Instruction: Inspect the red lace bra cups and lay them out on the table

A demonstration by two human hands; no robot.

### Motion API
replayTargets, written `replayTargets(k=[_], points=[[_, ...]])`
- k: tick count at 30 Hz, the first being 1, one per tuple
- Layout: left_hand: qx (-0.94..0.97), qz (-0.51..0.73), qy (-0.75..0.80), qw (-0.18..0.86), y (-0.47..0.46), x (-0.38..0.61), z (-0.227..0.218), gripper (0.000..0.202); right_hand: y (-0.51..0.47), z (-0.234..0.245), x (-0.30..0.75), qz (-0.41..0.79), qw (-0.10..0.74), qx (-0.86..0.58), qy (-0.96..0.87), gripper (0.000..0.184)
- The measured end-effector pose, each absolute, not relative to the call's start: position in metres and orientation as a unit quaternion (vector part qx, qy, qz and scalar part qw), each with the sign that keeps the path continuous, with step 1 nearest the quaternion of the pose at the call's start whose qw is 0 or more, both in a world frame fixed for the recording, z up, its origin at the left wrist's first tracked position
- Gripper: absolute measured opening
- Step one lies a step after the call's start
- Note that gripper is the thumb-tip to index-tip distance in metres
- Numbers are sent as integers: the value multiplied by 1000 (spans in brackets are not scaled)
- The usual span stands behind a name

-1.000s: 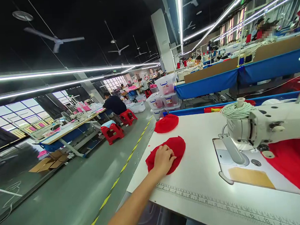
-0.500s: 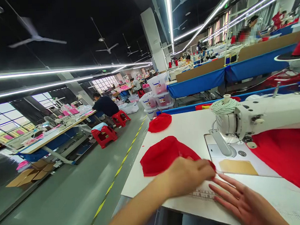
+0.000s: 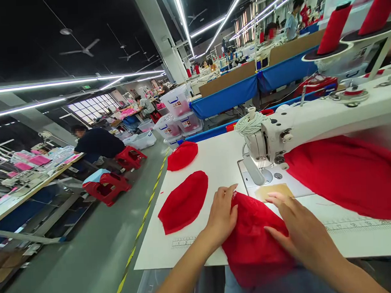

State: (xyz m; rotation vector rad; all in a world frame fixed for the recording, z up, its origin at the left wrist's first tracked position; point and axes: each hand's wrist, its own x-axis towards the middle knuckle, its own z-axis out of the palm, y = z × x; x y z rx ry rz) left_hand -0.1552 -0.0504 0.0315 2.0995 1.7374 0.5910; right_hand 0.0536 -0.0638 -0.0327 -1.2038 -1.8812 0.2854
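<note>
At the near edge of the white table [image 3: 218, 158], directly below the sewing machine [image 3: 313, 127], lies the gathered red cloth [image 3: 254, 236], its lower part hanging over the edge (clock directions are from this cloth). The left hand [image 3: 219, 216] rests at its 11 o'clock edge, fingers bent; whether they pinch cannot be told. The right hand [image 3: 302, 228] stands wide at 2 o'clock, thumb at the cloth, fingers over the tan patch [image 3: 267, 192].

The cloth interrupts the ruler scale [image 3: 352, 225], visible at 9 and 3 o'clock. The near red oval [image 3: 184, 202] lies flat at 10, the far red oval [image 3: 183, 156] at 11. At 2, a large red fabric [image 3: 344, 177] fills the space under the machine arm. Beyond the table stand stacked bins [image 3: 176, 102] at 11 and a red stool [image 3: 109, 188] at 10.
</note>
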Motion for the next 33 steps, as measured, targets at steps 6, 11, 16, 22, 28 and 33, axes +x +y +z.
replayTargets(k=[6,11,16,22,28,33], points=[[687,260,613,293,-34,-143,36,16,-57,-14,52,307,418,-494,-698,29],[435,345,521,648,-34,-134,48,38,-54,5,60,725,437,-371,-381,39],[382,347,483,707,-34,-126,47,48,-55,10,59,788,450,-312,-281,32],[357,278,421,786,-35,-126,41,54,-53,8,57,701,501,-378,-339,35],[351,255,478,764,-39,-125,44,46,-54,12,60,624,503,-447,-398,43],[335,256,483,767,-41,-123,44,47,-53,13,59,617,499,-443,-418,46]])
